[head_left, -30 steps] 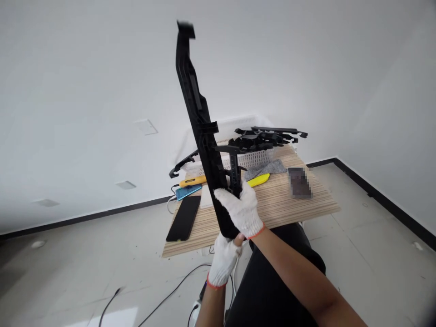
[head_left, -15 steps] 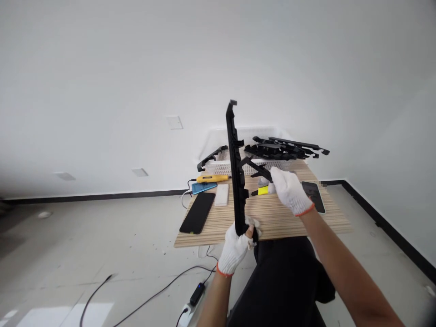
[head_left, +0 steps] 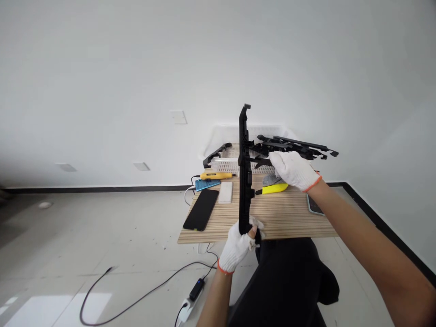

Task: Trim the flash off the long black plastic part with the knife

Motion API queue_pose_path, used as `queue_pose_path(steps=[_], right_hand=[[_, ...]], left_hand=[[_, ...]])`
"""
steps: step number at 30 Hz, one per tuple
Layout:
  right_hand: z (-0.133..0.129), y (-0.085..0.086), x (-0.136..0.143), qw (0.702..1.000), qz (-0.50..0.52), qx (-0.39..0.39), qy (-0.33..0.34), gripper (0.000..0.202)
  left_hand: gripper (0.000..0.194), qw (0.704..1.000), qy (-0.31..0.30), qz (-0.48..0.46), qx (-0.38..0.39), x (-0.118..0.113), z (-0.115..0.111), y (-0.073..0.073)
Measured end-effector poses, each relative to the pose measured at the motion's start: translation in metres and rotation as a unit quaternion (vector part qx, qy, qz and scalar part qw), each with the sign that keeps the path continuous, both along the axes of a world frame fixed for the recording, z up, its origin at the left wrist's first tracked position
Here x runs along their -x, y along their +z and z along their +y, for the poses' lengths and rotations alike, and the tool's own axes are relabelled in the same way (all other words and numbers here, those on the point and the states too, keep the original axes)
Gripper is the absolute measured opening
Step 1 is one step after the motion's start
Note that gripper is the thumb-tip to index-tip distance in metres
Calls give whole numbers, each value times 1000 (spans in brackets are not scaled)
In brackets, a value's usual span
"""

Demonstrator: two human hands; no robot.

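Observation:
My left hand [head_left: 236, 243], in a white glove with an orange cuff, is closed round the lower end of a long black plastic strip [head_left: 244, 181] with clips along its side. The strip stands upright above the table's near edge. Gloved in the same way, my right hand [head_left: 294, 170] grips a dark forked tool [head_left: 261, 161]; its exact kind is unclear. The tool's tip meets the strip's right edge at about mid-height, though I cannot tell whether they touch. Below the right hand lie a yellow-and-black object [head_left: 274, 189] and a grey one [head_left: 270, 180].
A white plastic basket [head_left: 225, 167] at the back holds several similar black strips [head_left: 296, 147]. On the wooden table [head_left: 218, 222] lie a yellow corded tool [head_left: 216, 175], a blue case [head_left: 207, 184], a white box [head_left: 225, 192], a black phone [head_left: 200, 210] and another phone [head_left: 314, 205]. Cables cross the floor.
My right hand has risen slightly, bringing the forked tool to the strip's side. In the picture, the strip has shifted right as the view moved a little.

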State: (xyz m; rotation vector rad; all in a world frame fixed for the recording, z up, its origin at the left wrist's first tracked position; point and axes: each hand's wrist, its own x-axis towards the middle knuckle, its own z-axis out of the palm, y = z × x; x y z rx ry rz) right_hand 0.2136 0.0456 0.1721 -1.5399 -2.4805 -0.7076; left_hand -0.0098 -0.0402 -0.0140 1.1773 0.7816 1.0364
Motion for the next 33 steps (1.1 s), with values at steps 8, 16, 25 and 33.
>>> queue_pose_path(steps=[8,16,25,33], right_hand=[[-3,-5,-3,998,60,29,24,47],[-14,-13,1,992,115,42,3,44],[-16,-13,3,960,273,49,-23,38],[-13,-18,7,932,340,41,-119,30]], left_hand=[[41,1000,-14,-21,7,0,-1,3],[35,999,-20,-35,5,2,-1,-3],[39,999,-42,-24,4,4,2,-9],[41,998,-53,-22,11,5,3,-6]])
